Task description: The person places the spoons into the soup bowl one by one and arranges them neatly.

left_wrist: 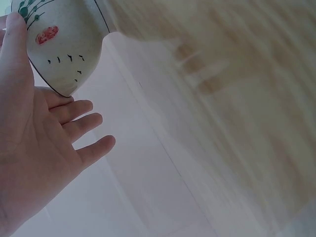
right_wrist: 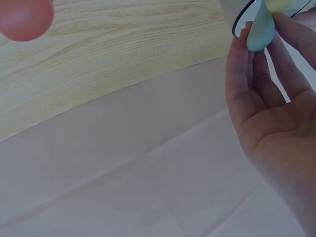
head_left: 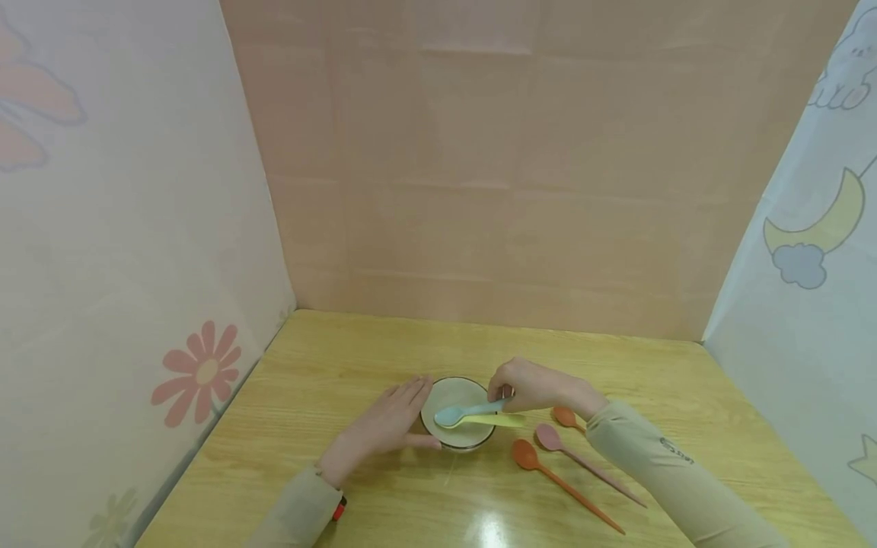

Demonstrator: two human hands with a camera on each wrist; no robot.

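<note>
A small pale bowl stands on the wooden table, near the front and roughly midway between the side screens. Its outer wall, seen from the left wrist view, carries a red mark, green sprigs and small dark strokes, with a dark line round the rim.

Contents of the bowl: a light blue spoon lies with its head inside and its handle running out over the right rim. A yellow spoon rests just beside it, also across the right rim; how far its head reaches into the bowl cannot be told from the head view. No other contents are discernible.

The left hand is flat against the bowl's left side, fingers straight, thumb running along the near wall; it grasps nothing. The wrist view confirms the extended fingers and the thumb lying on the bowl's wall.

The right hand pinches the handle of the light blue spoon between thumb and fingertips, just over the right rim.

On the table to the right of the bowl, well clear of it, lie three more spoons: an orange spoon nearest the front, a pink spoon beside it, and a second, smaller orange spoon partly hidden behind the right wrist.
</note>
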